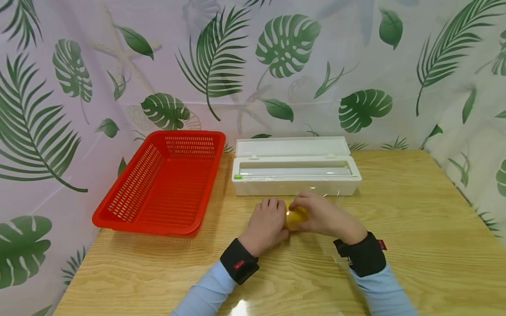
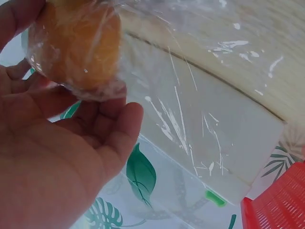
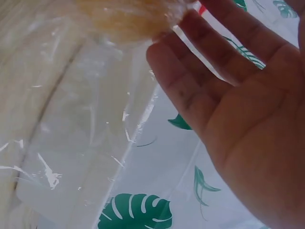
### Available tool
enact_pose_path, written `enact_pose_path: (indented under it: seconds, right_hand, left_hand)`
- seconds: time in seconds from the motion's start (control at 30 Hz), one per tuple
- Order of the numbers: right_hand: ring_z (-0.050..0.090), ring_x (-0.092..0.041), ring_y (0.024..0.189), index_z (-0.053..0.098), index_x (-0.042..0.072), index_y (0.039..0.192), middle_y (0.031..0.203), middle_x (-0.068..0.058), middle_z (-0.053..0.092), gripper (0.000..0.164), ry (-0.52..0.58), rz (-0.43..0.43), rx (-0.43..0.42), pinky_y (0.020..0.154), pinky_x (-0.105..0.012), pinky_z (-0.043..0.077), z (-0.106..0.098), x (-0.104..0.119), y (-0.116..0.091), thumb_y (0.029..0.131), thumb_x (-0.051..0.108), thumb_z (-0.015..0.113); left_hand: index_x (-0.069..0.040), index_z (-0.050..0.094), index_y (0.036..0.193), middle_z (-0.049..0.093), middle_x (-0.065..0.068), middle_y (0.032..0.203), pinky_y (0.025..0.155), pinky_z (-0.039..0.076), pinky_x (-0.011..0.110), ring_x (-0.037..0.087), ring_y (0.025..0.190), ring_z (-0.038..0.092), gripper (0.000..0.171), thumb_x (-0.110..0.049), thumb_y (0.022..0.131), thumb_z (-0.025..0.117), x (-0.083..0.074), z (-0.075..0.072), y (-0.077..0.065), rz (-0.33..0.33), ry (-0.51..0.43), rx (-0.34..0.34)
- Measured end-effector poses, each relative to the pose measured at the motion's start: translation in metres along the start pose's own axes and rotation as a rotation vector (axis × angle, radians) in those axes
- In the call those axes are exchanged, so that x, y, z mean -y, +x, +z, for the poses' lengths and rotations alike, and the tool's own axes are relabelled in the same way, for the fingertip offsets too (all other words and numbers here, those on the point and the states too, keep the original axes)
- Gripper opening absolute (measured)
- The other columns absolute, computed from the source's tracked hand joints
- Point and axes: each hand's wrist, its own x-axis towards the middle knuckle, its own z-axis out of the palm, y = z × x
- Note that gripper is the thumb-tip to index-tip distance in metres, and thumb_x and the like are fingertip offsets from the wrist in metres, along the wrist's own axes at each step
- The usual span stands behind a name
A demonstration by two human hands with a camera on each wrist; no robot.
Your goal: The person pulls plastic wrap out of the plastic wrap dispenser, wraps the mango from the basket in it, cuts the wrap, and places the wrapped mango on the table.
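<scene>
Between the two hands is a round orange-yellow fruit (image 1: 295, 218) with clear cling film (image 2: 178, 109) wrapped about it. My left hand (image 1: 266, 224) holds it from the left; in the left wrist view its fingers and thumb bend round the film-covered fruit (image 2: 81, 45). From the right, my right hand (image 1: 326, 218) grips the wrapped fruit, with fingertips at the film in the right wrist view. Just behind the hands stands a white cling film box (image 1: 296, 188), its lid (image 1: 292, 147) raised and a roll (image 1: 294, 171) inside. A green slider (image 1: 238, 176) sits at the box's left end.
A red plastic basket (image 1: 174, 184) stands on the left of the wooden table (image 1: 415, 228), left of the film box. Behind the table hangs a leaf-patterned cloth (image 1: 233, 57). Loose film stretches over the area about the box in both wrist views.
</scene>
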Motion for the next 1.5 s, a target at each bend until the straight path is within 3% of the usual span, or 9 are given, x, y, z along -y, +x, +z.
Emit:
enact_pose_path:
  seconds: [0.17, 0.3, 0.53, 0.8, 1.07, 1.27, 1.5]
  right_hand:
    - [0.052, -0.027, 0.099, 0.059, 0.002, 0.114, 0.112, -0.014, 0.059, 0.058, -0.007, 0.034, -0.001, 0.086, -0.047, 0.049, 0.01, -0.004, 0.001, 0.062, 0.009, 0.082]
    - [0.05, -0.031, 0.103, 0.053, 0.002, 0.121, 0.118, -0.017, 0.056, 0.068, -0.045, 0.049, -0.009, 0.087, -0.05, 0.048, 0.017, -0.008, 0.003, 0.059, 0.005, 0.082]
    - [0.05, -0.032, 0.104, 0.049, 0.003, 0.124, 0.121, -0.018, 0.053, 0.07, -0.105, 0.069, -0.065, 0.089, -0.05, 0.046, 0.027, -0.019, 0.009, 0.061, 0.003, 0.078]
    - [0.049, -0.029, 0.103, 0.045, 0.002, 0.124, 0.119, -0.018, 0.054, 0.069, 0.041, 0.125, -0.044, 0.091, -0.051, 0.044, 0.027, -0.025, 0.01, 0.064, 0.001, 0.079]
    - [0.051, -0.026, 0.098, 0.046, 0.0, 0.122, 0.116, -0.017, 0.056, 0.062, 0.104, 0.159, 0.041, 0.089, -0.05, 0.045, 0.018, -0.025, 0.007, 0.068, 0.003, 0.077]
    - [0.05, -0.026, 0.1, 0.049, 0.001, 0.123, 0.117, -0.016, 0.056, 0.061, 0.149, 0.135, 0.062, 0.09, -0.049, 0.045, 0.015, -0.03, 0.001, 0.07, 0.01, 0.078]
    - [0.047, -0.025, 0.1, 0.05, 0.006, 0.127, 0.122, -0.016, 0.05, 0.059, 0.143, 0.179, 0.092, 0.089, -0.048, 0.045, 0.012, -0.033, -0.003, 0.075, 0.02, 0.075]
  left_hand:
    - [-0.003, 0.049, 0.112, 0.059, 0.01, 0.097, 0.075, 0.049, 0.037, 0.025, 0.09, 0.048, 0.054, -0.038, 0.076, 0.069, 0.004, 0.003, -0.002, -0.029, -0.047, -0.014]
    - [-0.003, 0.047, 0.117, 0.06, 0.011, 0.101, 0.076, 0.048, 0.038, 0.026, 0.091, 0.047, 0.061, -0.038, 0.074, 0.071, 0.004, 0.008, -0.002, -0.042, -0.053, -0.009]
    - [-0.006, 0.047, 0.119, 0.054, 0.012, 0.106, 0.077, 0.048, 0.04, 0.028, 0.095, 0.045, 0.065, -0.036, 0.069, 0.078, 0.007, 0.017, 0.005, -0.087, -0.051, -0.073]
    - [-0.005, 0.049, 0.117, 0.053, 0.011, 0.101, 0.073, 0.045, 0.037, 0.026, 0.091, 0.045, 0.064, -0.039, 0.07, 0.077, 0.011, 0.018, 0.006, -0.072, -0.019, -0.108]
    - [-0.004, 0.045, 0.12, 0.054, 0.012, 0.107, 0.082, 0.042, 0.039, 0.026, 0.097, 0.042, 0.065, -0.042, 0.074, 0.073, 0.014, 0.012, 0.005, -0.054, -0.103, -0.024]
    - [-0.004, 0.042, 0.124, 0.055, 0.012, 0.115, 0.089, 0.039, 0.041, 0.026, 0.102, 0.04, 0.064, -0.041, 0.079, 0.068, 0.018, 0.006, 0.002, -0.018, -0.176, 0.058]
    - [-0.008, 0.04, 0.125, 0.054, 0.009, 0.117, 0.091, 0.039, 0.041, 0.024, 0.102, 0.039, 0.058, -0.04, 0.083, 0.064, 0.022, 0.007, 0.001, -0.019, -0.264, 0.126]
